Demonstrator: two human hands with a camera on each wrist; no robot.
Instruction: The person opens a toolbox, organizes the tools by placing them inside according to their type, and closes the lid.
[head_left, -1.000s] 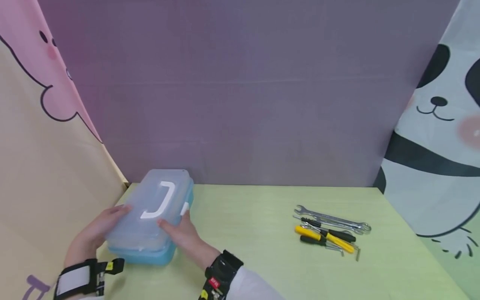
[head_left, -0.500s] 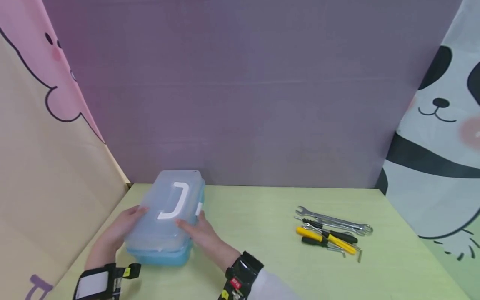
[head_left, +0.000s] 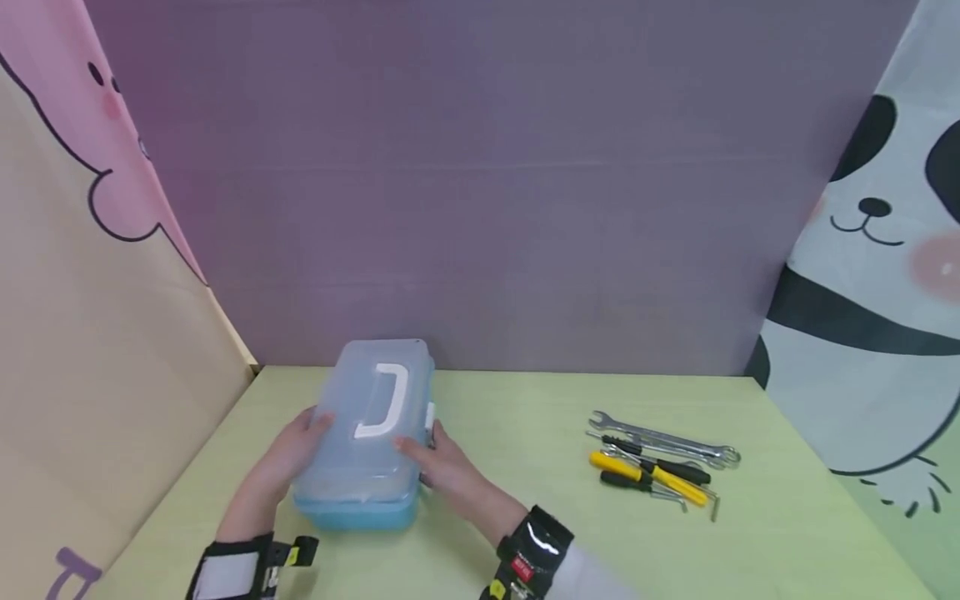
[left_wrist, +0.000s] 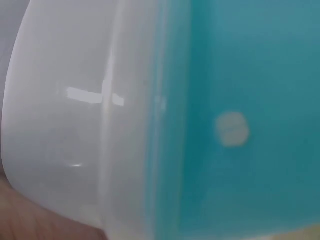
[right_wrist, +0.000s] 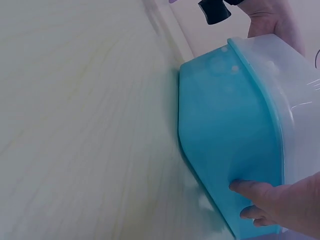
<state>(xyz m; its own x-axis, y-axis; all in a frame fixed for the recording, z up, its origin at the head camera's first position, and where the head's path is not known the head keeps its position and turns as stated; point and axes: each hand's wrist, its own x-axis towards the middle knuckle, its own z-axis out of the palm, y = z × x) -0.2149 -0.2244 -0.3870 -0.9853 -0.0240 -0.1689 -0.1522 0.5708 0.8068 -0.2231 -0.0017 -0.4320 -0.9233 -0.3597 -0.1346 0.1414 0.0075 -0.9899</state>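
A storage box (head_left: 367, 458) with a clear, frosted lid, a light blue base and a white carry handle (head_left: 393, 400) is on the left half of the table, its lid down. My left hand (head_left: 288, 450) holds its left side, thumb up on the lid; its other fingers are hidden behind the box. From the right, my right hand (head_left: 450, 471) grips the box, thumb on the lid and fingers against the blue side wall, by the white latch (head_left: 430, 417). The blue base (left_wrist: 250, 75) and pale lid (left_wrist: 60, 60) fill the left wrist view.
On the right of the table (head_left: 525, 467) lies a group of tools: silver wrenches (head_left: 667, 439), yellow-handled (head_left: 678, 485) and black-handled screwdrivers (head_left: 686, 472), and hex keys (head_left: 714, 507). A purple-grey panel (head_left: 495, 208) stands behind the table, with printed cloths at both sides.
Both hands and the box have shifted to the right across the table, away from the left edge. The tools have stayed where they were.
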